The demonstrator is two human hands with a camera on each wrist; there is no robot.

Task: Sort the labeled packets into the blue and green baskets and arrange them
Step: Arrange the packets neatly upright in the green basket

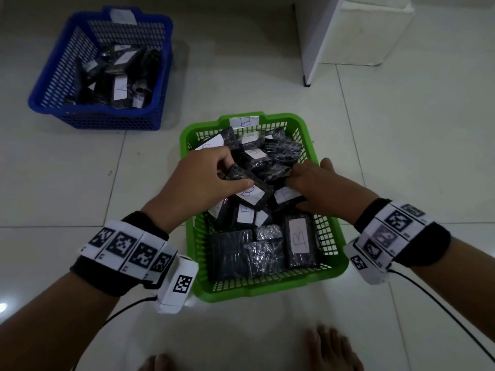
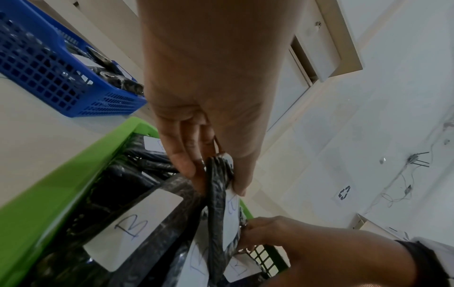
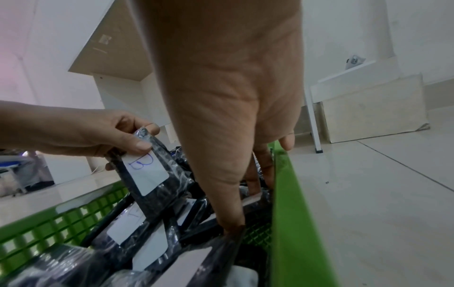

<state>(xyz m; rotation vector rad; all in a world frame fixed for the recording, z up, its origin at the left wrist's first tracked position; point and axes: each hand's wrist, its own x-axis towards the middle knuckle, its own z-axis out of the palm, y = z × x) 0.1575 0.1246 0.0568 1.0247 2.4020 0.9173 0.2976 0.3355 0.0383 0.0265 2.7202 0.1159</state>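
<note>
The green basket [image 1: 267,291] labelled B sits on the floor in front of me, full of black packets [image 1: 297,242] with white B labels. My left hand [image 1: 234,173] pinches one black B packet [image 1: 247,194] by its end, tilted above the pile; the same packet [image 3: 147,170] shows in the right wrist view. My right hand [image 1: 308,174] reaches into the basket by its right wall, its straight fingers [image 3: 233,223] pushed down among the packets and its thumb over the rim. The blue basket [image 1: 93,121], far left, holds several more black packets.
A white furniture leg [image 1: 308,49] and a pale box [image 1: 369,36] stand behind and to the right of the green basket. My bare feet [image 1: 332,349] are at the near edge. Cables [image 1: 455,319] trail from both wrists across the tiled floor.
</note>
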